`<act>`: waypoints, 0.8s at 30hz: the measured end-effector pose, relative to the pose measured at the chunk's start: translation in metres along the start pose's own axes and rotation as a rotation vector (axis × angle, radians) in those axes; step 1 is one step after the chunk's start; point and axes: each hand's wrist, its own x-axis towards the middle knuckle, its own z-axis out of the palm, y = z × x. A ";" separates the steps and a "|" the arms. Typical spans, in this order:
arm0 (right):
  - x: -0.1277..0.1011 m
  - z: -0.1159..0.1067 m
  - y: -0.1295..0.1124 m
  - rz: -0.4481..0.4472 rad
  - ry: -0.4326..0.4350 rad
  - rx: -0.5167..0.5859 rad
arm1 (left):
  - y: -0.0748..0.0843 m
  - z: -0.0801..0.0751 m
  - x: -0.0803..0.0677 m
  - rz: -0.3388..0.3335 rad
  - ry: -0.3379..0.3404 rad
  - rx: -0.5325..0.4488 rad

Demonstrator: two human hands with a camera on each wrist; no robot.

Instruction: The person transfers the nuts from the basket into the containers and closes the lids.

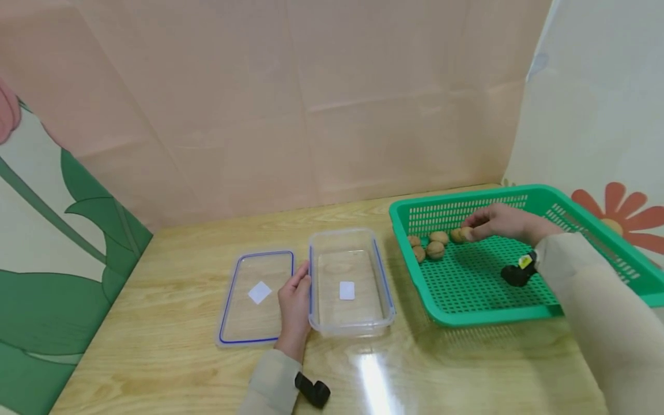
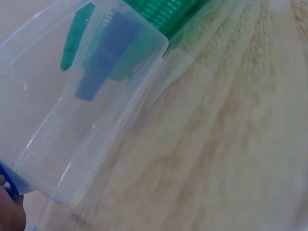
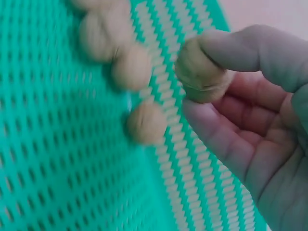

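In the head view my right hand [image 1: 500, 223] is over the green basket [image 1: 422, 294], pinching a walnut [image 3: 199, 72] between thumb and fingertips. Several other walnuts [image 1: 435, 249] lie in the basket's left part; the right wrist view shows the held one raised above them. My left hand [image 1: 294, 305] rests against the left side of a clear plastic container [image 1: 353, 328], its fingers fairly straight along the blue-edged rim. Inside the container only a small white square [image 1: 347, 290] shows. In the left wrist view, just a bit of that hand [image 2: 12, 211] appears at the lower left.
A clear lid [image 1: 241, 311] with a blue seal and a white square lies left of the container, partly behind my left hand. The wooden table [image 1: 155, 323] meets a pinkish covered wall [image 1: 233, 115] at the back. The basket stands close to the right-hand wall.
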 end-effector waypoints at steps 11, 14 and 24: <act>-0.013 0.012 -0.062 -0.028 0.223 0.040 | 0.003 0.001 0.001 -0.007 0.003 -0.019; -0.015 0.018 -0.081 -0.027 0.288 0.073 | 0.003 0.001 0.002 -0.005 -0.004 -0.015; -0.023 0.050 -0.131 -0.090 0.383 0.231 | 0.000 0.001 0.003 -0.030 0.004 0.004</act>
